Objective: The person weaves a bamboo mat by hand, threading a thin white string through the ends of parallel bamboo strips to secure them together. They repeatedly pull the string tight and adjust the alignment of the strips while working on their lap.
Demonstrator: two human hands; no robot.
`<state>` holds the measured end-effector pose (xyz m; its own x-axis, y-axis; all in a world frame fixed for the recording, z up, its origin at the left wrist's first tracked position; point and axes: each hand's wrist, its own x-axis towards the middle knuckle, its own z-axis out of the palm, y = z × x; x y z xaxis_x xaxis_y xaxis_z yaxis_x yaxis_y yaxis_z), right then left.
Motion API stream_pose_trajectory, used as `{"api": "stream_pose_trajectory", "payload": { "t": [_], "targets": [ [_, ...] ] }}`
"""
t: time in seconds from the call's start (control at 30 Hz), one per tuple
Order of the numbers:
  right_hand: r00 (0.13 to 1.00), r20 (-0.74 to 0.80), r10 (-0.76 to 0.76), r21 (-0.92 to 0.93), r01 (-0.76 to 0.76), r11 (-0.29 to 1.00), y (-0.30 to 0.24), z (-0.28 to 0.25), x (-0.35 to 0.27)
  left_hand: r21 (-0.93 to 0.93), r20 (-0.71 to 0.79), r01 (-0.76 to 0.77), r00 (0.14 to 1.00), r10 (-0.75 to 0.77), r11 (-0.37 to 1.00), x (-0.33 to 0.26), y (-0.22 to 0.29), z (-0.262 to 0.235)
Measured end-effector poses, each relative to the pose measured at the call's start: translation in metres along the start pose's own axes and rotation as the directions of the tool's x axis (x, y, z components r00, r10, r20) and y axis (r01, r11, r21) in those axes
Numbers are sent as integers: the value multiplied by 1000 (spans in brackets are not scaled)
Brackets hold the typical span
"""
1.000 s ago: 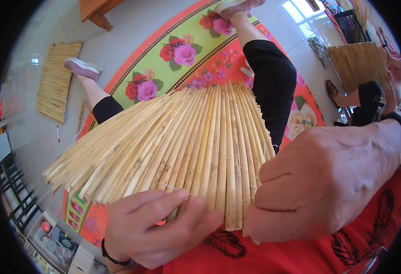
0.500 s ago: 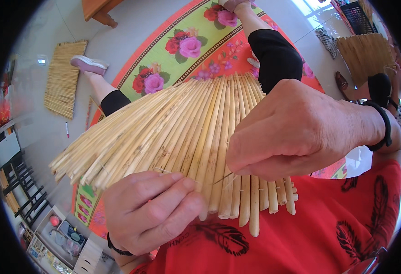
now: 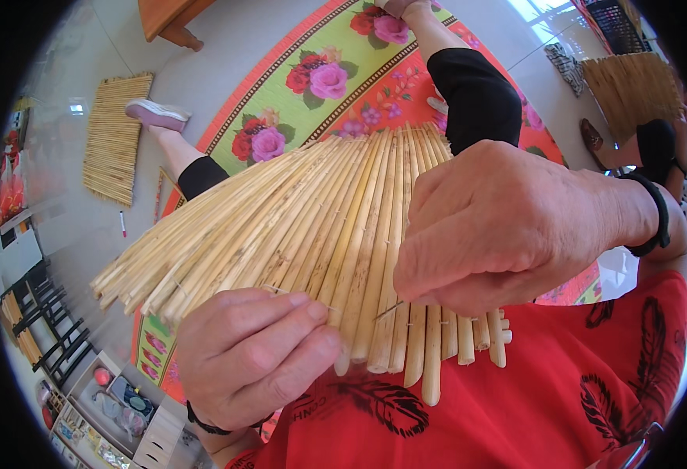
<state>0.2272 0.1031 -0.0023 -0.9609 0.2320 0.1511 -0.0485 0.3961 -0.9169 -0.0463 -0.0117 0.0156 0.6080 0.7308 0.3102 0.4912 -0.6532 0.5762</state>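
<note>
A fan-shaped mat of pale reed stalks (image 3: 312, 227) lies across the person's lap, above the red shirt (image 3: 515, 399). The left hand (image 3: 253, 356) is closed on the mat's lower edge, thumb and fingers pinching the stalk ends. The right hand (image 3: 500, 227) rests on the mat's right side, fingers drawn together on what looks like a thin needle (image 3: 390, 310) — too fine to be sure. Beyond the mat spreads a flowered floor cloth (image 3: 320, 86); far left of the mat lies a second, smaller reed mat (image 3: 114, 137).

Home floor used as a craft space, flowered mat (image 3: 320, 86) spread on pale tiles, finished reed mat (image 3: 113, 137) left of it, wooden furniture leg (image 3: 173, 23) beyond
</note>
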Motion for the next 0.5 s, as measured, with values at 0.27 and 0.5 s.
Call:
{"api": "stream_pose_trajectory", "payload": {
  "t": [0.27,0.5],
  "targets": [
    [999,36,1,-96,2,995,-5,-2,6,9,-39,3,999,-2,1000,2,0,1],
    [1000,23,-16,-163,20,986,1,-44,36,-4,-132,-93,987,91,996,27,-46,-16]
  ]
}}
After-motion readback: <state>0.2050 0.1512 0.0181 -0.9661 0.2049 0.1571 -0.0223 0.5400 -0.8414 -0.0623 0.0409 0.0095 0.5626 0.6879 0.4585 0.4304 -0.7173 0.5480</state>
